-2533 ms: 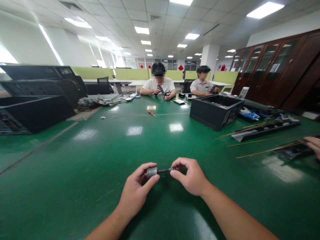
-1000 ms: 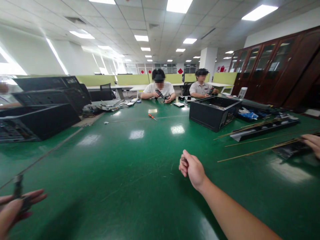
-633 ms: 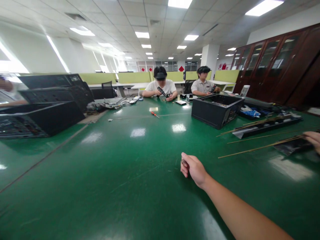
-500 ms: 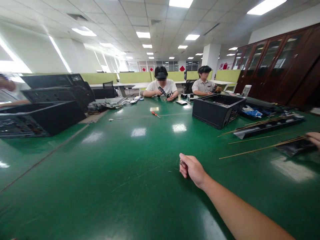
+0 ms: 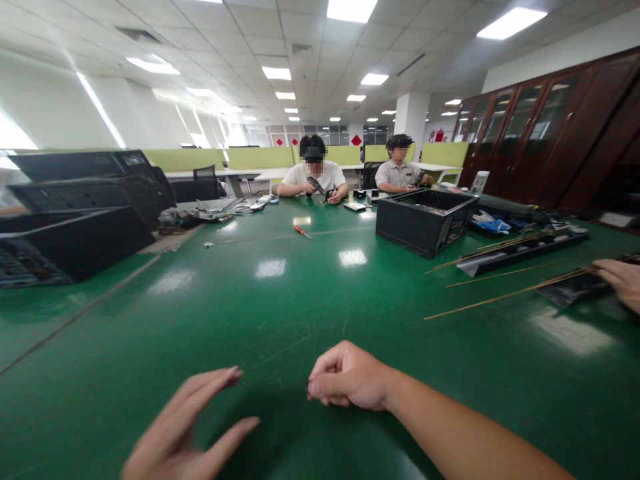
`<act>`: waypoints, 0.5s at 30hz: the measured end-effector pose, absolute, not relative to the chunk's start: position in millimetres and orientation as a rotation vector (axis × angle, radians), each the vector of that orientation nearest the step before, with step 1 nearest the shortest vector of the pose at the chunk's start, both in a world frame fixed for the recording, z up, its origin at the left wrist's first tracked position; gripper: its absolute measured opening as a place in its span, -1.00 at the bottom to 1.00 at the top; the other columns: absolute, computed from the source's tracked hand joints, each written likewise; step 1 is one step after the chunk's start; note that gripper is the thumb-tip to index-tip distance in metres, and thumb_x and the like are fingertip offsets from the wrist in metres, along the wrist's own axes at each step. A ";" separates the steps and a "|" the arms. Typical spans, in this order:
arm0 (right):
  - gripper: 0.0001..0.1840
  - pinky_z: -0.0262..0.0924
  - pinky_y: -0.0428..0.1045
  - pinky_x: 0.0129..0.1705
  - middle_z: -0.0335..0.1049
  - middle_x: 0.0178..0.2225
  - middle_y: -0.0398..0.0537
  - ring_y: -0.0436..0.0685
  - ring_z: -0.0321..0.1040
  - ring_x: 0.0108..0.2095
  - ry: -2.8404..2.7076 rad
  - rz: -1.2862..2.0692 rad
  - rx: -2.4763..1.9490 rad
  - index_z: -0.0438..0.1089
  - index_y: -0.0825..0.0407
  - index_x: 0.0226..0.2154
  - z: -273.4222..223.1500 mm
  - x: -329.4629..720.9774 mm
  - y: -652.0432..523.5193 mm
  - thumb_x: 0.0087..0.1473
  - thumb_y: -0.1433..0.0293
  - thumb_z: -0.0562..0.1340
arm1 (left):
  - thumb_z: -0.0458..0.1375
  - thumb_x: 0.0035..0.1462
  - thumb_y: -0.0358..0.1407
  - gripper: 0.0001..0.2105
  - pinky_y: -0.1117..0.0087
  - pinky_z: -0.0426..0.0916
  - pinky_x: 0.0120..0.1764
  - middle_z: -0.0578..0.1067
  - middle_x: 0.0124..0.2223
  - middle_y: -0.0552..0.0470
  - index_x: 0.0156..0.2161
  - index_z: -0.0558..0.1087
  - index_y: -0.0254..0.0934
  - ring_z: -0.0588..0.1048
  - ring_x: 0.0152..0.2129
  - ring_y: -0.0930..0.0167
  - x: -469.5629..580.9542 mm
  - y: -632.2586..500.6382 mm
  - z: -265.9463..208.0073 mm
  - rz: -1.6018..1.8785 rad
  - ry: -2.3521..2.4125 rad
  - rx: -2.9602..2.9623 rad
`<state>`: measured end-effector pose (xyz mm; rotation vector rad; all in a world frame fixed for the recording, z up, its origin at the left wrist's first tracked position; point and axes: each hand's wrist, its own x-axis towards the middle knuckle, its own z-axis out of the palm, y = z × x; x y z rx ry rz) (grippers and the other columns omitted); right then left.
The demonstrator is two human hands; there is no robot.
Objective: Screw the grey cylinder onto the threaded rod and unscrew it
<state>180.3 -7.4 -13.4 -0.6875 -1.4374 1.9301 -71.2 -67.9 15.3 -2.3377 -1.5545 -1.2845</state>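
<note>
My right hand is closed above the green tabletop, thumb pressed to curled fingers. A tiny dark bit shows at its fingertips, too small to name. Off to its left, my left hand is open, thumb and fingers apart and holding nothing, slightly blurred. A stretch of tabletop separates the two hands. Farther off lies an orange-handled screwdriver, touched by neither hand.
Computer cases stand at the left, and a black case at the right. Thin sticks lie near another person's hand at the right edge. Two people sit across the table, one holding a power tool.
My left hand has come into view from below, open. My right hand has moved left and nearer, staying closed and turning. The whole view has shifted slightly.
</note>
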 end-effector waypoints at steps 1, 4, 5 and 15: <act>-0.50 -0.13 -0.11 -0.58 0.29 -0.67 -0.24 -0.12 0.03 -0.67 -1.489 1.925 -0.682 0.51 0.15 -0.45 -13.7 178.6 -9.2 -0.23 0.04 0.48 | 0.28 0.08 -0.03 -0.58 0.35 0.51 -0.16 0.55 -0.09 0.03 0.04 0.44 -0.05 0.57 -0.21 0.31 -58.6 -62.0 11.5 -1.283 -1.429 -2.489; -0.54 -0.06 -0.11 -0.50 0.36 -0.59 -0.20 -0.10 0.09 -0.58 -1.518 1.898 -0.658 0.57 0.15 -0.41 -15.1 175.6 -10.8 -0.25 0.09 0.50 | 0.29 0.12 -0.27 -0.64 0.47 0.49 -0.23 0.55 -0.16 0.02 0.04 0.46 -0.08 0.56 -0.26 0.39 -20.7 -47.8 5.7 -1.338 -1.094 -2.834; -0.54 -0.04 -0.10 -0.48 0.37 -0.58 -0.20 -0.10 0.10 -0.57 -1.505 1.898 -0.658 0.58 0.16 -0.41 -15.6 174.9 -10.5 -0.24 0.10 0.50 | 0.26 0.15 -0.32 -0.70 0.50 0.48 -0.26 0.53 -0.20 0.02 0.01 0.49 -0.09 0.55 -0.30 0.42 -11.8 -44.5 5.7 -1.384 -1.032 -2.864; -0.48 -0.12 -0.12 -0.58 0.27 -0.68 -0.23 -0.12 0.03 -0.66 -1.427 1.824 -0.724 0.55 0.18 -0.42 -17.7 173.5 -3.6 -0.18 0.02 0.45 | 0.22 0.17 -0.41 -0.81 0.51 0.45 -0.22 0.53 -0.22 0.01 -0.12 0.57 -0.16 0.53 -0.29 0.44 -7.9 -34.1 5.4 -1.506 -1.151 -2.828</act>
